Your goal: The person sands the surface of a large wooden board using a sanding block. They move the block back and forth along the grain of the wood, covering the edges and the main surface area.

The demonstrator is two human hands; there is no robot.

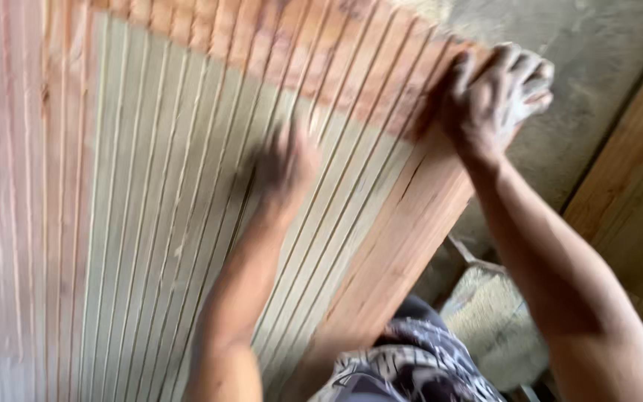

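Patterned fabric (403, 368) at your lap sits nearest the lens, below a grooved wooden panel (150, 223) that leans upright across the left and centre, its middle coated pale grey-green. Your left hand (284, 167), blurred, lies on the grooves, its finger spread impossible to tell; your right hand (496, 97) curls closed over the panel's upper right edge, with a dusty sack (493, 327) below.

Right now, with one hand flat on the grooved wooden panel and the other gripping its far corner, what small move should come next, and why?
Probably a short stroke of the left hand further along the grooves toward the bare reddish band at the far end. The grooved wooden panel looks pale grey-green in the middle and uncoated at its edges. The right hand grips the corner and seems to steady it. The left hand is blurred, so whether it holds anything cannot be told.
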